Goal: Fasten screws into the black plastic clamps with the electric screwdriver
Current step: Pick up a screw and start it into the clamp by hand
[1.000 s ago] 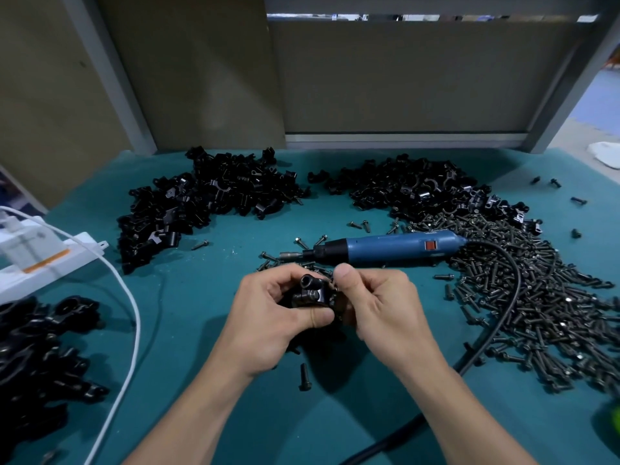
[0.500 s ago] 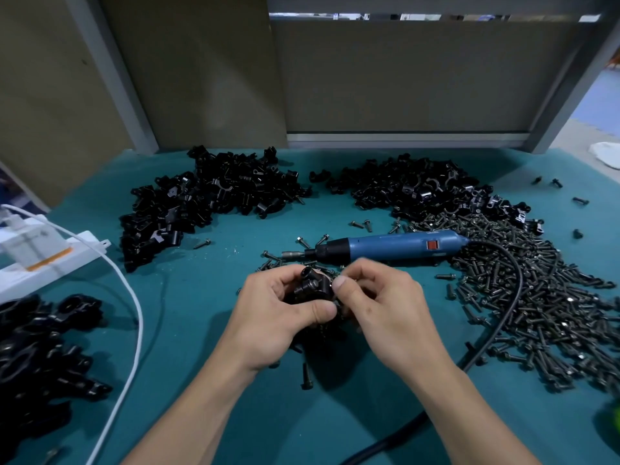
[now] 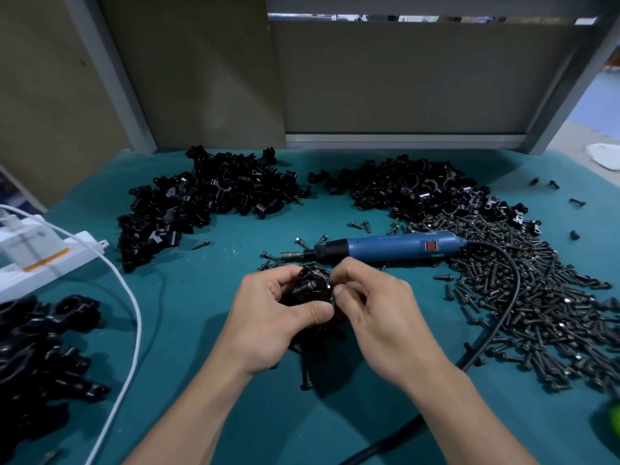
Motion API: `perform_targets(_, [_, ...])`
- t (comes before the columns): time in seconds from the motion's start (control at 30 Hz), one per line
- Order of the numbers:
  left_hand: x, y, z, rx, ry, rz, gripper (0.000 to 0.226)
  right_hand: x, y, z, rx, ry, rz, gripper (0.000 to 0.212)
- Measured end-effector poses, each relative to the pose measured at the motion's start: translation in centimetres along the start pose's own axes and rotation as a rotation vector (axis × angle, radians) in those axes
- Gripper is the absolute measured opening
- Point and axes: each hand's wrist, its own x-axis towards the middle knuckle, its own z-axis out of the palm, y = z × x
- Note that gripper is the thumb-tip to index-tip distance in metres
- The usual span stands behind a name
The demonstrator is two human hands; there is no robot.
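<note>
1. Far left: a heap of black clamp parts (image 3: 37, 357) lies at the edge of the teal-covered counter (image 3: 188, 330), beside a white plastic power strip (image 3: 50, 260) and a white cable (image 3: 132, 307).
2. Left rear: a loose pile of black plastic clamps (image 3: 208, 203) lies unheld.
3. Left hand (image 3: 268, 317): its grip is clamped round one black plastic clamp (image 3: 310, 286), held at centre just above the counter.
4. Right hand (image 3: 375, 313): thumb and forefinger pinch at the right side of that clamp. Whether a screw sits between the fingertips cannot be told. Judged step: seating a screw by hand, ahead of driving.
5. The blue electric screwdriver (image 3: 392, 250) lies unheld on the counter just behind both hands, bit pointing left. Its black cord (image 3: 513, 297) trails off to the right.
6. Right: a wide spread of dark metal screws (image 3: 553, 313) lies near the tool.
7. Next move, as judged: the right hand lets go and takes up the screwdriver, then sets the bit squarely in the screw head. The left hand must keep the clamp steady throughout.
</note>
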Motion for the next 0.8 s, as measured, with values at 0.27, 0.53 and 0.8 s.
perform_targets(0.27, [0.1, -0.7, -0.6, 0.133, 0.025, 0.029, 0.027, 0.9, 0.5, 0.0, 0.029, -0.051, 0.128, 0.022])
perform_targets(0.53, [0.6, -1.5, -1.4, -0.024, 0.182, -0.045, 0.014, 1.5, 2.2, -2.5, 0.697, 0.32, 0.762, 0.034])
perform_targets(0.8, [1.4, -1.6, -2.6, -0.121, 0.247, -0.128, 0.008, 5.6, -0.6, -2.3, 0.836, 0.471, 1.018, 0.029])
